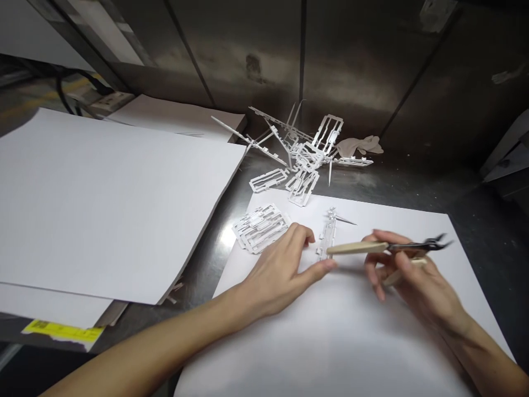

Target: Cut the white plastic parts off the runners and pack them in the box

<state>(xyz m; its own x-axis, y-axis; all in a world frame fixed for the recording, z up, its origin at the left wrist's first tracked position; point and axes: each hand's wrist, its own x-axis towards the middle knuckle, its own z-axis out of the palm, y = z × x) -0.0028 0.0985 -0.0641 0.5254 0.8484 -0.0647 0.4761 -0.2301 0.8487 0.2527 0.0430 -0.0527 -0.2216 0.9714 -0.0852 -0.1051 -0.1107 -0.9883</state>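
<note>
My left hand rests on a white sheet, thumb and forefinger pinching the lower end of a small white plastic frame lying on the paper. My right hand is closed round a pair of cutters with pale handles and dark jaws; the jaws point right, the handle ends reach toward the frame. A stack of similar white frames lies just left of my left hand at the sheet's corner.
A heap of empty white plastic frames lies against the dark metal back wall, with a crumpled glove beside it. A large white board covers the left, over more sheets and a yellow label.
</note>
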